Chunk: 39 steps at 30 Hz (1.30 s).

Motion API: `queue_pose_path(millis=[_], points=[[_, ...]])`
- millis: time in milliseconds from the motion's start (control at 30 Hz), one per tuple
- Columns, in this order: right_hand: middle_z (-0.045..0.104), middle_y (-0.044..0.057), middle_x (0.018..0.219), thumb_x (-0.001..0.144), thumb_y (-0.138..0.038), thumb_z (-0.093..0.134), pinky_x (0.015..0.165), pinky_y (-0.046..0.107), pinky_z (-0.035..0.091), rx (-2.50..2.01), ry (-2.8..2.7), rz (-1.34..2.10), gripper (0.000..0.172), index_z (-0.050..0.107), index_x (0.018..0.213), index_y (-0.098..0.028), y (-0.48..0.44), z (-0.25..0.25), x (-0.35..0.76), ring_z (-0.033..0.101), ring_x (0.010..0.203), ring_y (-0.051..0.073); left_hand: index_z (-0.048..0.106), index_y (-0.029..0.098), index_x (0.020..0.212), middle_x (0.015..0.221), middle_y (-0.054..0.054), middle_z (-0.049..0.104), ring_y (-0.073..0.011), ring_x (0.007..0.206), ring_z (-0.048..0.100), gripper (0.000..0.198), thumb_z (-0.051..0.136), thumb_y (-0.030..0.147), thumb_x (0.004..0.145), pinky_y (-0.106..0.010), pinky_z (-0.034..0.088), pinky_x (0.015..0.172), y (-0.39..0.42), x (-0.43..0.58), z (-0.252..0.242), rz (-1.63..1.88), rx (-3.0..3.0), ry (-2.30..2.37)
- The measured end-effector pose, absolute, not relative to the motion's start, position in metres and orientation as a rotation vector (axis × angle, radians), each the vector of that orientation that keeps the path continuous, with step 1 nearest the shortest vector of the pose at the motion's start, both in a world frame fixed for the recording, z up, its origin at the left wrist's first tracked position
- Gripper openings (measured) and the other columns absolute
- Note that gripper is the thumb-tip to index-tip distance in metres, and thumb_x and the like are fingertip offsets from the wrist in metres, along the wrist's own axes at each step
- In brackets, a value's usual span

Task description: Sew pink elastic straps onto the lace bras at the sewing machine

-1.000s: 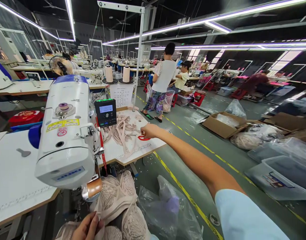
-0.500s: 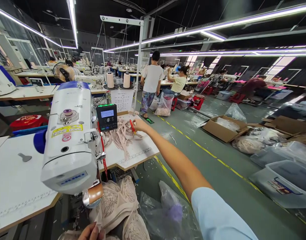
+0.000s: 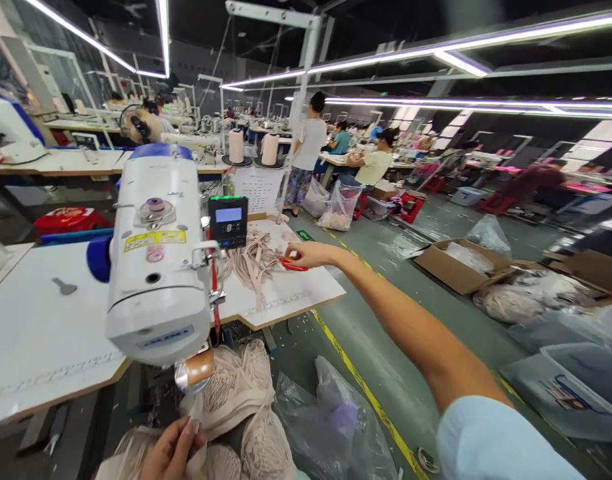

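My left hand (image 3: 172,448), low in the view, pinches the edge of a beige lace garment (image 3: 269,430). The garment hangs bunched below the sewing machine (image 3: 159,267). Out over the table, my outstretched right hand (image 3: 309,254) has its fingers closed on the red handles of small scissors (image 3: 295,265). The scissors are tilted low, close to the tabletop; their blades are hard to make out. Just left of them lies a heap of beige straps (image 3: 256,261), partly behind the machine's control panel (image 3: 229,221).
Two thread cones (image 3: 270,149) stand behind the panel beside a thread-stand pole (image 3: 299,100). Clear plastic bags (image 3: 331,417) lie on the floor below the table edge. Cardboard boxes (image 3: 459,267) and plastic bins (image 3: 569,390) are at right. Other people work farther back.
The view has shifted, so the machine and table appear farther right. The scissors in my right hand have gone from upright to nearly flat. My left hand shows more, still pinching the garment.
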State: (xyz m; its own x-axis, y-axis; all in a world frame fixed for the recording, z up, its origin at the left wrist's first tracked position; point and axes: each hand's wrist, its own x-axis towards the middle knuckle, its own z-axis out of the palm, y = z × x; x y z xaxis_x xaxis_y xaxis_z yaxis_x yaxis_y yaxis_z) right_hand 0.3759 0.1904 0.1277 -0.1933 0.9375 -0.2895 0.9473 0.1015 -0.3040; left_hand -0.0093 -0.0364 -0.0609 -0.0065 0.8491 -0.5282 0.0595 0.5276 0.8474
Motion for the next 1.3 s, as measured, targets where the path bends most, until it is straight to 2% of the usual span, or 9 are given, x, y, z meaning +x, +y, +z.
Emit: queue_pose_path(millis=[133,200,367,633,733,833,1000,1100,1300], points=[[0.068,0.009,0.11,0.089,-0.039,0.055,0.078,0.031,0.05,1.889,2.678,-0.732,0.042,0.056,0.126,-0.019,0.076,0.068,0.347,0.064,0.091,0.022,0.067,0.016,0.083,0.071,-0.002,0.067,-0.0157,0.06,0.058,0.051,0.065,0.067,0.073,-0.023,0.044,0.053,-0.036,-0.012,-0.041,0.87,0.882,1.332],[0.064,0.011,0.121,0.087,-0.037,0.058,0.086,0.035,0.051,1.772,2.858,-0.8,0.043,0.055,0.127,-0.021,0.014,0.033,0.327,0.063,0.102,0.024,0.066,0.016,0.08,0.072,-0.002,0.066,-0.0137,0.06,0.055,0.047,0.064,0.063,0.076,-0.023,0.042,0.055,-0.034,-0.012,-0.033,0.882,0.863,1.324],[0.064,0.011,0.114,0.086,-0.027,0.061,0.082,0.036,0.054,1.622,3.043,-0.861,0.04,0.054,0.126,-0.022,-0.072,-0.025,0.266,0.064,0.101,0.024,0.066,0.016,0.084,0.073,-0.001,0.065,-0.0131,0.063,0.052,0.044,0.062,0.06,0.08,-0.023,0.042,0.059,-0.036,-0.007,-0.015,0.846,0.889,1.312],[0.064,0.01,0.115,0.082,-0.024,0.067,0.081,0.037,0.053,1.599,3.135,-0.944,0.046,0.053,0.126,-0.023,-0.057,-0.038,0.227,0.063,0.1,0.024,0.064,0.017,0.097,0.081,-0.003,0.066,-0.018,0.075,0.056,0.039,0.049,0.053,0.089,-0.027,0.042,0.069,-0.043,-0.005,-0.007,0.669,1.146,1.322],[0.064,0.01,0.119,0.081,-0.022,0.068,0.086,0.035,0.051,1.566,3.135,-1.083,0.048,0.053,0.126,-0.022,-0.052,-0.041,0.223,0.062,0.103,0.024,0.062,0.018,0.091,0.08,-0.002,0.064,-0.0182,0.075,0.054,0.034,0.044,0.047,0.092,-0.028,0.04,0.069,-0.045,-0.006,-0.007,0.641,1.243,1.351],[0.068,0.006,0.11,0.082,-0.019,0.066,0.081,0.031,0.051,1.541,3.046,-1.332,0.042,0.056,0.122,-0.025,-0.051,-0.046,0.227,0.064,0.095,0.02,0.059,0.02,0.086,0.076,0.0,0.057,-0.0173,0.074,0.05,0.028,0.042,0.041,0.091,-0.027,0.038,0.069,-0.044,-0.006,-0.005,0.659,1.235,1.371],[0.066,0.006,0.11,0.073,-0.012,0.062,0.081,0.031,0.05,1.734,2.949,-1.574,0.048,0.056,0.119,-0.025,-0.063,-0.057,0.24,0.064,0.097,0.02,0.051,0.021,0.075,0.066,0.005,0.041,-0.0133,0.062,0.037,0.036,0.042,0.051,0.092,-0.024,0.032,0.059,-0.037,-0.007,0.003,0.696,1.2,1.37],[0.065,0.006,0.109,0.061,-0.014,0.065,0.077,0.032,0.05,1.759,2.964,-1.606,0.058,0.054,0.117,-0.024,-0.069,-0.06,0.238,0.063,0.091,0.022,0.047,0.02,0.069,0.065,0.004,0.043,-0.0121,0.06,0.036,0.042,0.043,0.055,0.092,-0.023,0.03,0.058,-0.035,-0.009,0.003,0.695,1.183,1.365],[0.066,0.004,0.106,0.061,-0.015,0.066,0.067,0.028,0.046,1.697,3.015,-1.557,0.057,0.054,0.115,-0.026,-0.062,-0.055,0.219,0.058,0.077,0.017,0.056,0.019,0.077,0.067,0.003,0.051,-0.0108,0.056,0.038,0.04,0.046,0.054,0.092,-0.023,0.03,0.054,-0.036,-0.012,0.0,0.626,1.186,1.322]])
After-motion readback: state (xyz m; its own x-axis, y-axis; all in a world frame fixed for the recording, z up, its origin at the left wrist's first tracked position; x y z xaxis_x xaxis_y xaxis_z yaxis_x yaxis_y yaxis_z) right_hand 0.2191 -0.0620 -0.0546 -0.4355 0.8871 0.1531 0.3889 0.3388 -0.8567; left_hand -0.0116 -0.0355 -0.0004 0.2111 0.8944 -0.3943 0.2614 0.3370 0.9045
